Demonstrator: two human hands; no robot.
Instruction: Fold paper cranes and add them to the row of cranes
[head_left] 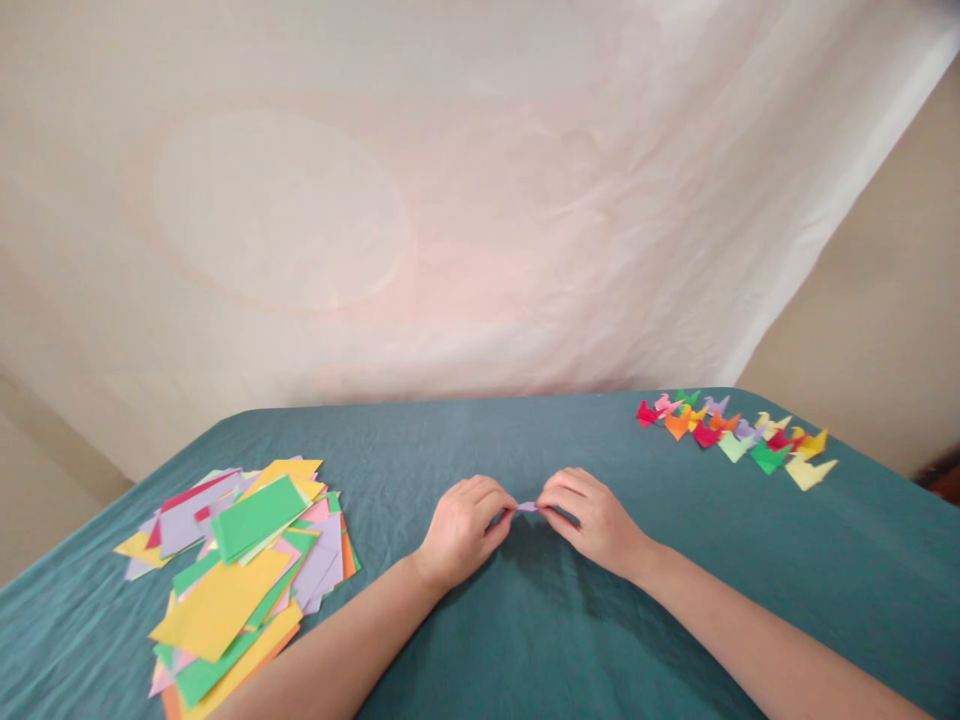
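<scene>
The left hand point(465, 530) and right hand point(594, 518) each pinch an end of the paper point(527, 507) between thumb and fingers; it lies just right of the left hand, long axis running hand to hand, neither hand nearer

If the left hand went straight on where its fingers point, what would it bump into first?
Beyond the small purple paper strip it pinches, the left hand would likely meet the right hand, pinching the strip's other end; depth is hard to judge.
</scene>
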